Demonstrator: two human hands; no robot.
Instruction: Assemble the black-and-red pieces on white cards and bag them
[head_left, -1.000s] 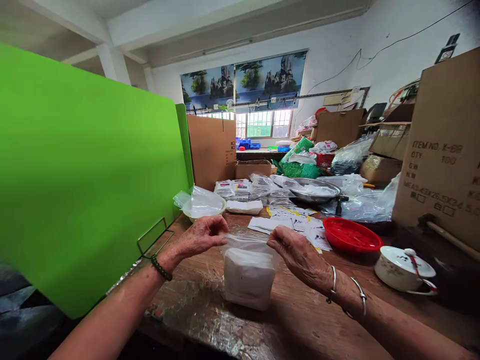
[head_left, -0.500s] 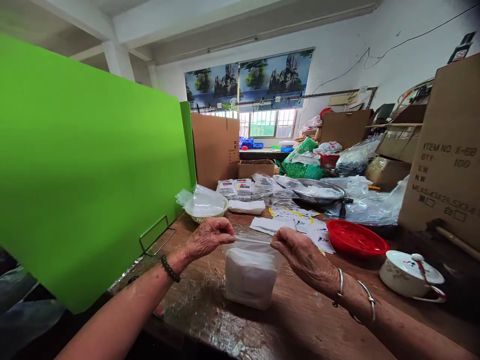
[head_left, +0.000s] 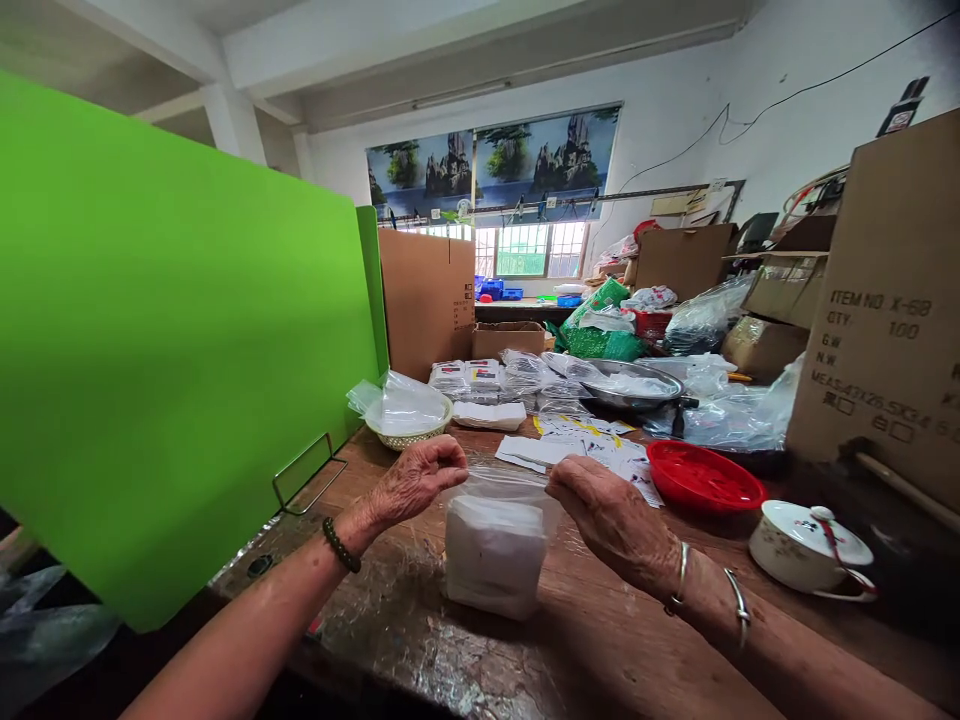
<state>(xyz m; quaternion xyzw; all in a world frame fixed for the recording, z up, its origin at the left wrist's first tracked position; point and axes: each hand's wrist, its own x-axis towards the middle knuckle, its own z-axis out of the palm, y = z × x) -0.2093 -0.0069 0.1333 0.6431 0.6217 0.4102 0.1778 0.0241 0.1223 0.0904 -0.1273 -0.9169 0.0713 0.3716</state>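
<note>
A clear zip bag (head_left: 495,560) stands upright on the wooden table (head_left: 600,640), with a stack of folded white paper or cloth inside. My left hand (head_left: 424,480) pinches the bag's top edge at its left corner. At the right corner, my right hand (head_left: 611,510) is closed on the same edge, fingers curled and partly hidden from me. Between the two hands the zip strip is stretched almost straight. Behind the bag lie white folded papers (head_left: 525,452) and printed leaflets (head_left: 592,435).
A woven basket (head_left: 409,437) with clear bags sits behind my left hand, near a green partition (head_left: 187,350) and a wire stand (head_left: 309,480). To the right are a red bowl (head_left: 705,475), a lidded white pot (head_left: 810,550) and a cardboard box (head_left: 877,300). Packed bags (head_left: 480,378) lie at the back.
My right hand has shifted very slightly outward along the bag's top edge, and its wrist bangle has turned. The view has swung a little; both hands still hold the bag.
</note>
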